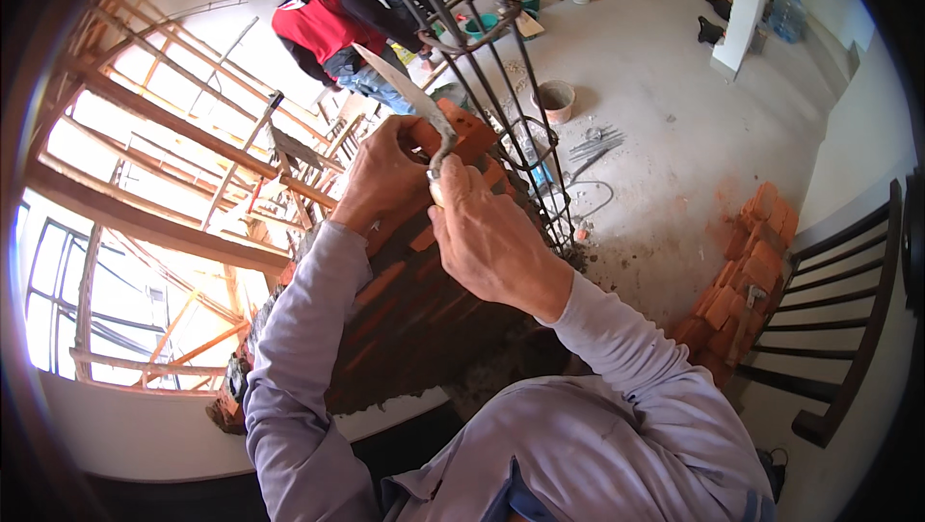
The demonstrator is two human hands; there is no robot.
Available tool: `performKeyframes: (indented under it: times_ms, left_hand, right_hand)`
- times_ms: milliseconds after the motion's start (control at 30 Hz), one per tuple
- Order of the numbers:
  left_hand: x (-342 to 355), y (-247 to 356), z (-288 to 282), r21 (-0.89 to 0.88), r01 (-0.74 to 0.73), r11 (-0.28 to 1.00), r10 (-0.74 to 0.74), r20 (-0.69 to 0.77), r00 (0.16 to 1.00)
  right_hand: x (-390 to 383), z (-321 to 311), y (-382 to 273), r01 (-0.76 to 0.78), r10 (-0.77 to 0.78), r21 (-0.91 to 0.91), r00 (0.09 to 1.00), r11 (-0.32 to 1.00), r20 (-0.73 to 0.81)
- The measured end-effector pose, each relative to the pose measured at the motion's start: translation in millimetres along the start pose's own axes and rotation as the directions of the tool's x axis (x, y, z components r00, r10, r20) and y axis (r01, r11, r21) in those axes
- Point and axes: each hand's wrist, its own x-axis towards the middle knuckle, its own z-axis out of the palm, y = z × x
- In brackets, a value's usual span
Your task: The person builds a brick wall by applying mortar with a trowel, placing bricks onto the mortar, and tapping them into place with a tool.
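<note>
Wall (405,320): centre, below both hands.
Brick (461,133): atop wall, under left hand (385,175).
Trowel (409,93): in right hand (491,238), blade up-left over brick.
Rebar (501,107): just right of brick, rising behind hands.
Bucket (556,100): on floor (665,117), behind rebar.
Brick pile (742,281): right, on floor, beside chair (833,320).
Scaffold (173,185): left of wall.
Person (332,26): behind wall, far side.

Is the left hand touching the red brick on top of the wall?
Touching. The head view shows the left hand with fingers wrapped on the red brick, no gap.
</note>
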Motion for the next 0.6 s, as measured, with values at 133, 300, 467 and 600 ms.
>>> performKeyframes:
  times_ms: [133,300,467,600]
  left_hand:
    - [12,-8,4,-0.079,-0.052,0.995,0.048,-0.052,0.997]
    - [5,-7,1,0.013,-0.041,0.999,0.041,-0.019,0.999]
    - [3,-1,-2,-0.065,-0.046,0.997,0.047,0.016,0.999]
    - [3,4,-7,-0.050,-0.012,0.999,0.014,0.035,0.999]
  right_hand:
    - [7,-5,9,0.088,-0.089,-0.059,0.996,0.994,-0.005]
    - [-3,-11,6,0.077,-0.078,-0.025,0.996,0.997,-0.050]
    - [1,-3,11,0.129,-0.128,-0.055,0.991,0.990,0.027]
    - [2,-9,2,0.083,-0.078,-0.078,0.995,0.994,0.058]
